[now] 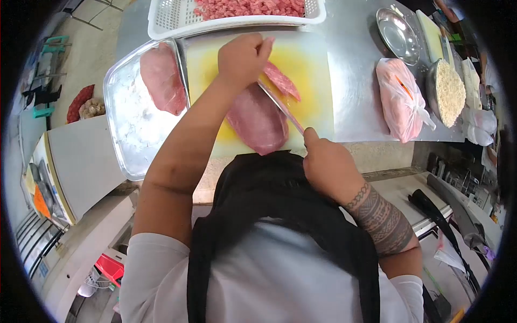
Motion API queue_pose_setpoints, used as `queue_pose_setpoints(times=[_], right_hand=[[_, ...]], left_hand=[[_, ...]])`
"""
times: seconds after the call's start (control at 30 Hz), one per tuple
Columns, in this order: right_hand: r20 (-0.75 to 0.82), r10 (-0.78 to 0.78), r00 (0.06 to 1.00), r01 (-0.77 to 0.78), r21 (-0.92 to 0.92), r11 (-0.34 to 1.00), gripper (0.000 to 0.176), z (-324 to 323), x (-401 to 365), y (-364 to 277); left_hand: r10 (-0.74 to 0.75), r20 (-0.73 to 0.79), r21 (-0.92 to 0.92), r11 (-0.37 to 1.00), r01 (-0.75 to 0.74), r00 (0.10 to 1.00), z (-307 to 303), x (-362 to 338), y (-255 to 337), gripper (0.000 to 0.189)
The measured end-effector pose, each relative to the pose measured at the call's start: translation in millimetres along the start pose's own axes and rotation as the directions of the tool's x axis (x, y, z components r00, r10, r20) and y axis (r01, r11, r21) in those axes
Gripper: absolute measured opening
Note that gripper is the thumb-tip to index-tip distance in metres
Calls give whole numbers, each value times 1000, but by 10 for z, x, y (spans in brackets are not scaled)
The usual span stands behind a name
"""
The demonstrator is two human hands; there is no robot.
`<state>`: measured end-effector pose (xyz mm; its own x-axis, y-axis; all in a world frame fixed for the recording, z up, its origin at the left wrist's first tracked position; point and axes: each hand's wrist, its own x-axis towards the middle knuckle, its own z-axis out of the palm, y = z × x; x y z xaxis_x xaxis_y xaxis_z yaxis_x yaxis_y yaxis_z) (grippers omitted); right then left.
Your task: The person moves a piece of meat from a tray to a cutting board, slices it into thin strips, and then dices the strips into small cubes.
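Note:
A large piece of raw meat (pixel 261 121) lies on the yellow-stained cutting board (pixel 315 107). My right hand (pixel 329 166) is wrapped round the handle of a knife (pixel 288 113), whose blade slants across the meat's right side. My left hand (pixel 242 60) is closed over the far end of the meat, close to the knife tip; its fingertips are hidden. Just right of the blade a cut strip of meat (pixel 283 81) rests on the board. Another raw meat piece (pixel 163 79) lies in the metal tray (pixel 121 118) to the left.
Beyond the board stands a white perforated basket (pixel 242 22) of diced meat. On the steel table (pixel 353 54) to the right are a metal dish (pixel 397 35), a tied plastic bag (pixel 401 99) of pinkish contents and a bowl of pale crumbs (pixel 449 94).

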<state>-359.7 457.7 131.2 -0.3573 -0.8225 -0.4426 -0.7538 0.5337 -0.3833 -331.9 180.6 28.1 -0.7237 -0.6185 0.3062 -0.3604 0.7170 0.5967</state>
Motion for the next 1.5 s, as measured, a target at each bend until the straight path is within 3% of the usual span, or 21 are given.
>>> queue_pose_setpoints(times=[0.07, 0.17, 0.23, 0.3, 0.37, 0.47, 0.57, 0.77, 0.87, 0.97, 1.07, 1.17, 1.27, 1.37, 1.47, 1.5], right_hand=[[-2, 14, 1000, -14, -43, 999, 20, 147, -92, 129], [-8, 21, 1000, -21, -22, 1000, 21, 409, -177, 341], [-62, -9, 998, 8, -22, 1000, 20, 446, -89, 337], [-136, -58, 989, 58, -3, 998, 19, 493, 101, 309], [-231, -128, 965, 139, 30, 990, 18, 549, 392, 250], [-234, -113, 966, 114, -10, 993, 16, 598, 692, 147], [-280, -155, 947, 144, -59, 988, 15, 670, 669, 182], [-289, -77, 954, 111, 102, 989, 12, 636, 416, 223], [-148, 19, 989, -3, 107, 994, 17, 656, -59, 519], [-42, 94, 995, -85, 191, 978, 29, 488, -776, 961], [49, 143, 989, -149, 457, 877, 37, 551, -1328, 1484], [100, 258, 961, -267, 580, 770, 29, 704, -1593, 1601], [-41, 348, 936, -213, 723, 657, 24, 886, -1498, 1465], [-85, 377, 922, -214, 701, 681, 26, 960, -1182, 1376], [-95, 417, 904, -259, 653, 712, 27, 865, -869, 1180], [-140, 416, 898, -231, 656, 719, 28, 828, -783, 1092]], left_hand=[[33, 90, 0, 999, -33, 995, -69, -40, 137, 34], [151, 61, -40, 988, -148, 987, -164, -35, 79, 24], [226, 294, -88, 974, -209, 928, -357, 43, 90, 23], [298, 512, -105, 953, -286, 805, -448, 115, 171, 24], [336, 703, -93, 917, -387, 627, -447, 176, 287, 25], [102, 921, 162, 775, -611, 375, -348, 318, 559, 24], [-31, 955, 240, 668, -704, 296, -135, 370, 570, 20], [35, 979, 142, 596, -790, 202, 34, 434, 536, 17], [28, 990, 92, 616, -782, 139, -14, 504, 583, 18], [49, 992, 64, 628, -776, 121, 48, 553, 433, 19], [244, 909, -39, 857, -514, 339, 138, 560, -64, 22], [283, 825, -20, 880, -475, 488, 126, 415, -177, 36], [387, 772, -77, 844, -531, 504, 63, 264, -88, 49], [412, 794, -138, 838, -528, 447, 210, 217, -100, 57], [164, 903, 62, 865, -497, 398, 196, 260, 192, 59], [152, 912, 77, 849, -523, 380, 178, 267, 236, 56]])
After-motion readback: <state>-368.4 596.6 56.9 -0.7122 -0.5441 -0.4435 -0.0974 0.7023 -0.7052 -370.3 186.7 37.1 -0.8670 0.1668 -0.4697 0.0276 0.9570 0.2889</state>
